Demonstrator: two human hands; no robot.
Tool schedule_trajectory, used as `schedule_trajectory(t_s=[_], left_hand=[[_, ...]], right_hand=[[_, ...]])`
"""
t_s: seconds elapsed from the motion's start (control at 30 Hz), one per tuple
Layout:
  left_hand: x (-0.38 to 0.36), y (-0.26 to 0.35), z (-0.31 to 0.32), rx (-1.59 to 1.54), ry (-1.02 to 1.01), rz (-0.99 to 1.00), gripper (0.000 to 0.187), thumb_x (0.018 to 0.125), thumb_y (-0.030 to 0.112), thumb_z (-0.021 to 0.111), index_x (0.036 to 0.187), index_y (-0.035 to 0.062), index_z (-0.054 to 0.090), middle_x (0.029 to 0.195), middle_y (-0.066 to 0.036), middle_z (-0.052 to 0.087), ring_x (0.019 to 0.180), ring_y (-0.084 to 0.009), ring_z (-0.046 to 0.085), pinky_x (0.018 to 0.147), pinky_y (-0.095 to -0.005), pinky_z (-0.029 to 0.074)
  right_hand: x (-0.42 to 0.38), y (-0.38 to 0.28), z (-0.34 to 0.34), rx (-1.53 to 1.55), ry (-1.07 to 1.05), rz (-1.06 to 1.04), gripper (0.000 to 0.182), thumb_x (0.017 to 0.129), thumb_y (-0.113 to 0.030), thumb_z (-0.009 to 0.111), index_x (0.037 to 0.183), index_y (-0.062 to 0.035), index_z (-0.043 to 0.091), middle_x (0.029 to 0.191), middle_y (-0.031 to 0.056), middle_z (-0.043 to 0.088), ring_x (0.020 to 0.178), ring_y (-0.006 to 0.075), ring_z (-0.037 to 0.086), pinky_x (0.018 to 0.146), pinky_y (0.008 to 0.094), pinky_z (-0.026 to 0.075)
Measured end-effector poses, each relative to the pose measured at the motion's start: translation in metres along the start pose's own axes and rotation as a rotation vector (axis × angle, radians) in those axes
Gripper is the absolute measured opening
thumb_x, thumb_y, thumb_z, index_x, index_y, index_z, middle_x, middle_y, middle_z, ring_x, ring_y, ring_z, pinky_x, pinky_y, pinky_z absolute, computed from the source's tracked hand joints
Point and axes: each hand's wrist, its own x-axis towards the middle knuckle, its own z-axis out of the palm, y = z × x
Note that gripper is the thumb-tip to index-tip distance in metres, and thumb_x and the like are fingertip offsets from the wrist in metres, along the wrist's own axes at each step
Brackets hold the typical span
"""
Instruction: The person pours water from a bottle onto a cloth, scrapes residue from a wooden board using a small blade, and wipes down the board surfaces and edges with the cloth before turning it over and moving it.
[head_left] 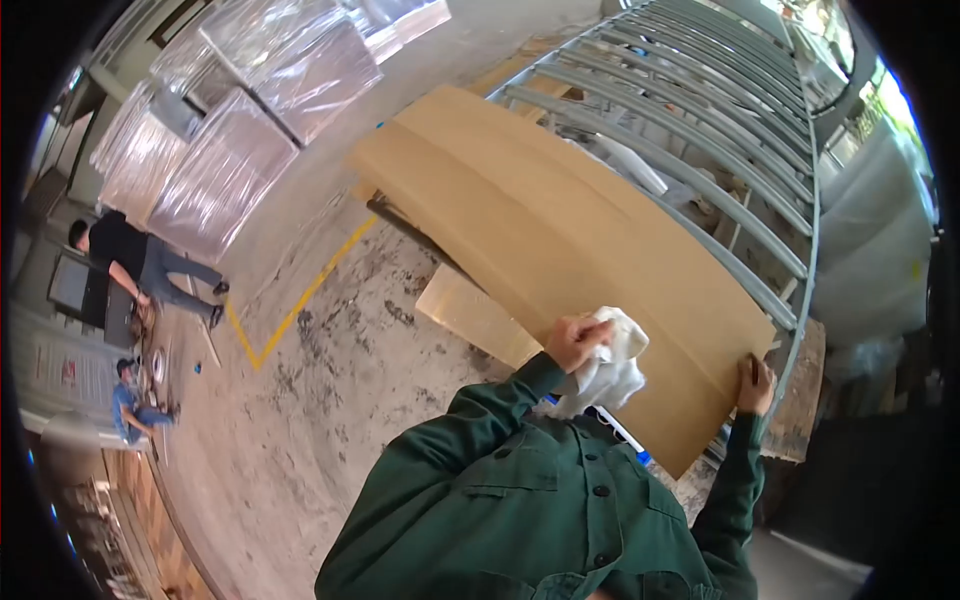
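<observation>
My left hand (578,345) is closed on a crumpled white cloth (612,365), which hangs over the near part of a large brown cardboard sheet (580,235). At the sheet's right edge, my right hand (757,385) is closed around the border of the cardboard. The sheet is long, with crease lines running along its length. It lies against a galvanised metal rack (690,130) with many parallel bars, covering part of it. Whatever supports the sheet underneath is mostly hidden.
A wooden board (480,315) sticks out beneath the cardboard on the left. Plastic-wrapped stacks (220,170) stand at the upper left. One person in black (125,245) bends over, and another in blue (128,405) sits low. A yellow line (315,280) marks the stained floor.
</observation>
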Motion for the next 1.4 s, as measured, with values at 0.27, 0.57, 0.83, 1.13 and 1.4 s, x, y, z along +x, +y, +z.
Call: schedule_trajectory(t_s=[0.27,0.57,0.83,1.13,1.4], left_hand=[[0.003,-0.004,-0.003,-0.283,-0.017,-0.024,0.028,0.083,0.022,0.055,0.066,-0.0010,0.060,0.059,-0.005,0.058,0.057,-0.0070,0.052,0.050,-0.0239,0.041],[-0.001,-0.005,-0.004,-0.426,0.058,-0.360,0.029,0.083,0.024,0.053,0.065,0.0025,0.060,0.063,-0.003,0.059,0.062,-0.0088,0.051,0.061,-0.0234,0.040],[0.005,-0.016,-0.010,-0.246,-0.018,-0.182,0.032,0.086,0.020,0.050,0.064,-0.0013,0.058,0.063,-0.003,0.056,0.063,-0.0092,0.048,0.060,-0.0240,0.036],[0.006,-0.003,-0.001,-0.304,0.035,-0.272,0.039,0.084,0.028,0.050,0.057,0.0010,0.052,0.061,-0.004,0.052,0.062,-0.0119,0.047,0.058,-0.0259,0.037],[-0.040,0.077,0.061,-0.345,-0.078,-0.054,0.019,0.080,0.020,0.057,0.079,0.0007,0.056,0.073,-0.006,0.056,0.070,-0.0145,0.054,0.064,-0.0257,0.044]], right_hand=[[-0.126,-0.036,-0.029,0.377,-0.156,0.366,0.027,0.076,-0.013,0.062,0.101,-0.0024,0.060,0.088,0.0073,0.063,0.077,0.0106,0.056,0.070,0.0229,0.044],[-0.183,-0.108,-0.053,0.713,0.019,0.925,0.031,0.078,0.000,0.058,0.108,0.0058,0.053,0.096,0.0085,0.059,0.086,0.0119,0.054,0.077,0.0225,0.043],[-0.237,-0.118,-0.018,0.813,0.362,0.822,0.027,0.074,0.002,0.062,0.100,0.0014,0.058,0.080,0.0017,0.060,0.074,0.0076,0.055,0.066,0.0201,0.045],[-0.224,-0.143,-0.004,0.909,0.684,0.919,0.016,0.073,-0.008,0.067,0.082,-0.0018,0.054,0.068,-0.0010,0.056,0.061,0.0050,0.050,0.056,0.0181,0.041],[-0.261,-0.067,-0.050,0.906,0.533,1.020,0.018,0.080,-0.013,0.058,0.093,-0.0011,0.056,0.065,0.0001,0.053,0.054,0.0051,0.046,0.048,0.0202,0.038]])
